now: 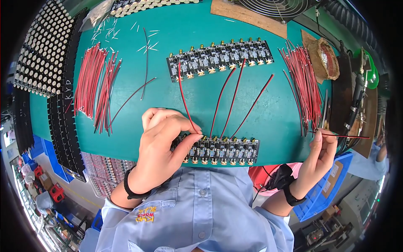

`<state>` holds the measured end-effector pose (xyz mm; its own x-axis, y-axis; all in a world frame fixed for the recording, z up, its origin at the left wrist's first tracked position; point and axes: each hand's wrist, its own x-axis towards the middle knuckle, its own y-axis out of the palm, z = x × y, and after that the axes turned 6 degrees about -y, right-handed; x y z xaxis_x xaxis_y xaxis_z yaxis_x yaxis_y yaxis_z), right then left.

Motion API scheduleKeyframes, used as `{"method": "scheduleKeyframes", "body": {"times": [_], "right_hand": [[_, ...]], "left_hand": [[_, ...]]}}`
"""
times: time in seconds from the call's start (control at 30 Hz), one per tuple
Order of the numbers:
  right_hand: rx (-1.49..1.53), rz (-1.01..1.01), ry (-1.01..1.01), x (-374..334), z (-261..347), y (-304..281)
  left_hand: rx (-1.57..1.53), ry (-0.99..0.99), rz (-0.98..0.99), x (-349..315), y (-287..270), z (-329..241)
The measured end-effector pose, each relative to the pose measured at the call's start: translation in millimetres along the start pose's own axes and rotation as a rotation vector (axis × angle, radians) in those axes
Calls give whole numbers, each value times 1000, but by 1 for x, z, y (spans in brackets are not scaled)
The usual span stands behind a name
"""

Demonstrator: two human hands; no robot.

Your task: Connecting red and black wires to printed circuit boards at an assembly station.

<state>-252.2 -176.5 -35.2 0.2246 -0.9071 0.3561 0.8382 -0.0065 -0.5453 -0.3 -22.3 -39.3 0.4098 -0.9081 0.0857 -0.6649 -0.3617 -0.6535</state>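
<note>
Right hand (322, 154) pinches a sideways wire (351, 136); left hand (163, 136) pinches a red wire (182, 93) pointing away.

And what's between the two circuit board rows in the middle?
In the head view, four red-and-black wires and part of the left hand lie between them, over the green tabletop.

Our left hand (161, 136) hides the left end of the near board strip (228, 150); where its pinched red wire (183, 96) meets that strip, the detail is too small for us to tell; far beyond the strip, the upper edge cuts off a round wire grille (273, 7); below the strip, the lower edge crops our blue shirt (184, 222).
</note>
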Motion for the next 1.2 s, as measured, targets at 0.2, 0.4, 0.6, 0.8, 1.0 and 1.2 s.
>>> {"method": "scheduleKeyframes", "body": {"times": [0.2,0.4,0.6,0.8,1.0,1.2], "right_hand": [[8,-13,-26,0,-2,1],[15,2,-20,-3,-4,-1],[16,10,-25,-5,-4,1],[150,91,-20,-10,8,5],[302,339,-27,-16,26,23],[161,438,-89,-9,29,29]], "left_hand": [[2,-12,10,-1,0,-1],[10,-9,13,-1,1,0],[16,-4,5,-1,1,-1],[45,24,-34,-4,3,-1],[110,62,-6,0,0,-7],[141,70,-21,-3,2,-7]]}}
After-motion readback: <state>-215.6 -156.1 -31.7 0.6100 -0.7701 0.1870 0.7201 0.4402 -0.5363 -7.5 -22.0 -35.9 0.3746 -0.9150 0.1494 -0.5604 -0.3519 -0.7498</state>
